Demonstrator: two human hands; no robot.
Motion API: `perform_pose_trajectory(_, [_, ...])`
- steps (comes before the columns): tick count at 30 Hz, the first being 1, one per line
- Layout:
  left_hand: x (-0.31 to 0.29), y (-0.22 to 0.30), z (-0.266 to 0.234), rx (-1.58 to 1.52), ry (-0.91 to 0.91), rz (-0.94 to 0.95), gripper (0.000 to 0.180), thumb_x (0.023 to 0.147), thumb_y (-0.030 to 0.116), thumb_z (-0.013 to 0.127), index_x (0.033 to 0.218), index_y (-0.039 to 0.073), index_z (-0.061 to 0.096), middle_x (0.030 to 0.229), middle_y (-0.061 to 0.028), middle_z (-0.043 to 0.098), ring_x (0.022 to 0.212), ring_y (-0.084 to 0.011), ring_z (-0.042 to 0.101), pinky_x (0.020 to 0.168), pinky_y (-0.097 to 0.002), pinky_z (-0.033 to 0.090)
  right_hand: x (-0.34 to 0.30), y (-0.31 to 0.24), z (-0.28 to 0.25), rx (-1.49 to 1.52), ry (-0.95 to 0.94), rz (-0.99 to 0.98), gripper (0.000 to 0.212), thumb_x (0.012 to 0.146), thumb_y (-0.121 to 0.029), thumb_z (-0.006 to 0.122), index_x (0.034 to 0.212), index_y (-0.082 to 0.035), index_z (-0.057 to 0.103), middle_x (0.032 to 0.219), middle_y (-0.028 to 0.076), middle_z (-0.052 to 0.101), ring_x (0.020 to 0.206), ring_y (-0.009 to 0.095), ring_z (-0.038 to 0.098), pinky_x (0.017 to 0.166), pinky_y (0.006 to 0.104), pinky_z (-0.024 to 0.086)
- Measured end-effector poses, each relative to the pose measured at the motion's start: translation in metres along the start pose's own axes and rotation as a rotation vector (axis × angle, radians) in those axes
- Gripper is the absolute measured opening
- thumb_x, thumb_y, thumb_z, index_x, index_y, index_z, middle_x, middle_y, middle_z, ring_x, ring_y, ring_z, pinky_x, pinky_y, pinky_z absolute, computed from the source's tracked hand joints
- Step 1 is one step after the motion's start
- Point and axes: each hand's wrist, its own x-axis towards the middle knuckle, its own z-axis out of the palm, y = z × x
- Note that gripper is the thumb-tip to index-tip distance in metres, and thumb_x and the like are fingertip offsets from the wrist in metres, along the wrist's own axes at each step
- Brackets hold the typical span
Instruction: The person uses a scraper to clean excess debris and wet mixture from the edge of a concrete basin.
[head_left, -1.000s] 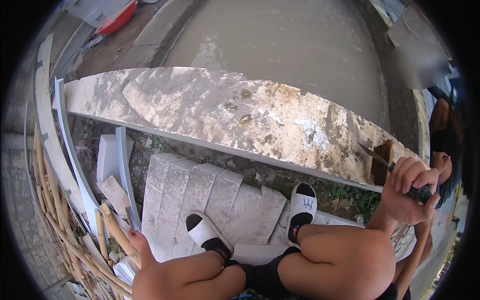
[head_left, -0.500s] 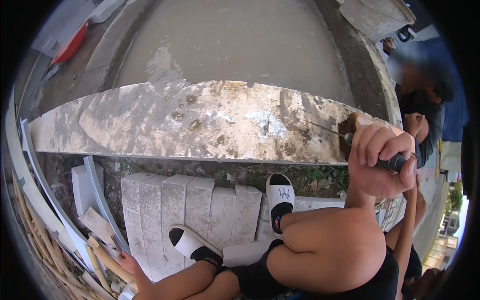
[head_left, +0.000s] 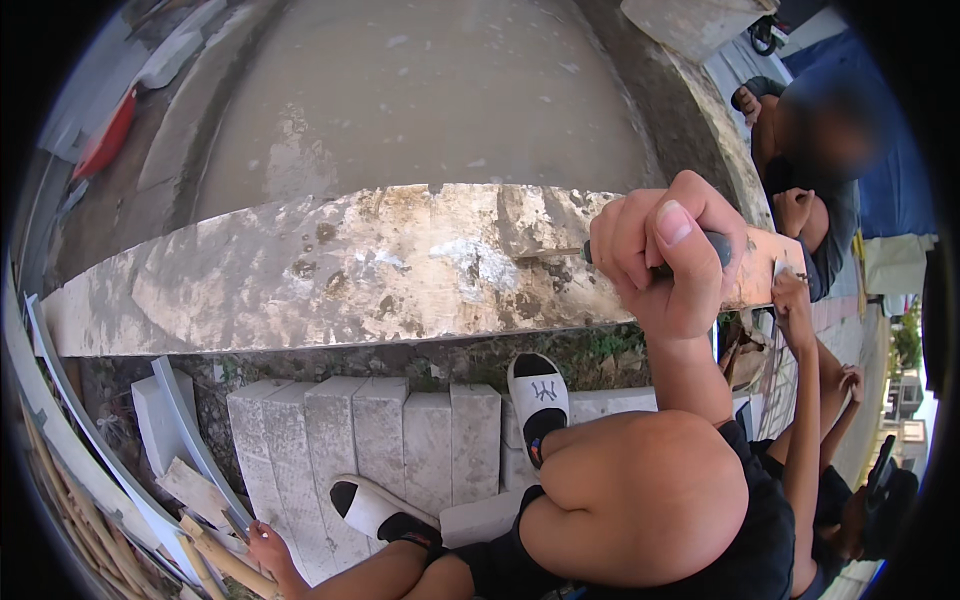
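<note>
My right hand [head_left: 675, 255] is closed round the dark handle of a screwdriver [head_left: 555, 253]. Its thin shaft points left, low over the pale slab edge [head_left: 400, 285], with the tip beside a white patch [head_left: 475, 265]. Whether the tip touches the surface, I cannot tell. Down at the lower left, my left hand [head_left: 268, 547] has curled fingers by a wooden stick [head_left: 225, 560] and the end of a grey metal strip [head_left: 195, 430]; what it holds is unclear. Another person's hand [head_left: 793, 300] presses a flat scraper [head_left: 780, 268] against the slab's right end.
Murky grey water [head_left: 430, 100] fills the basin beyond the slab. Several pale blocks [head_left: 375, 440] lie under my white slippers [head_left: 540, 390]. A crouching person [head_left: 800, 180] is at the right, with another below. A red basin [head_left: 105, 140] stands at the far left.
My right hand and the screwdriver have moved left along the slab, the tip now closer to the white patch. The view has shifted, and another person's hand with the scraper has come into sight.
</note>
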Motion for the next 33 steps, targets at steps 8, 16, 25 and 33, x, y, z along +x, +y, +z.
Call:
perform_pose_trajectory(8, [0.007, 0.010, 0.001, -0.037, 0.055, -0.003, 0.026, 0.090, 0.021, 0.058, 0.105, 0.005, 0.072, 0.089, -0.0195, 0.072, 0.080, -0.0379, 0.070, 0.071, -0.0477, 0.054, 0.030, -0.004, 0.008, -0.039, -0.020, 0.121, 0.030, 0.092, -0.008, 0.054, 0.064, -0.005, 0.044, 0.048, 0.002, 0.044, 0.040, 0.005, 0.033, 0.037, 0.0245, 0.024])
perform_pose_trajectory(16, [0.017, 0.021, -0.018, -0.050, 0.083, 0.052, 0.026, 0.090, 0.021, 0.058, 0.105, 0.006, 0.071, 0.088, -0.0195, 0.072, 0.081, -0.0384, 0.070, 0.071, -0.0485, 0.054, 0.037, 0.000, 0.016, -0.126, 0.003, 0.157, 0.029, 0.092, -0.007, 0.053, 0.067, -0.005, 0.040, 0.048, 0.004, 0.040, 0.038, 0.009, 0.029, 0.037, 0.0266, 0.024])
perform_pose_trajectory(25, [0.009, 0.010, -0.014, -0.090, 0.082, 0.074, 0.026, 0.090, 0.019, 0.058, 0.106, 0.004, 0.071, 0.089, -0.0198, 0.072, 0.081, -0.0384, 0.070, 0.072, -0.0479, 0.054, 0.065, 0.008, 0.033, -0.180, -0.072, 0.290, 0.039, 0.096, -0.023, 0.067, 0.064, -0.005, 0.051, 0.052, -0.003, 0.047, 0.045, 0.003, 0.041, 0.039, 0.0238, 0.030])
perform_pose_trajectory(33, [-0.008, 0.011, -0.014, -0.057, 0.082, 0.055, 0.026, 0.091, 0.019, 0.057, 0.106, 0.002, 0.070, 0.089, -0.0199, 0.072, 0.081, -0.0383, 0.069, 0.072, -0.0477, 0.053, 0.071, -0.004, 0.032, -0.263, -0.223, 0.300, 0.042, 0.099, -0.032, 0.062, 0.068, -0.005, 0.059, 0.056, 0.004, 0.057, 0.046, 0.009, 0.052, 0.042, 0.0240, 0.041])
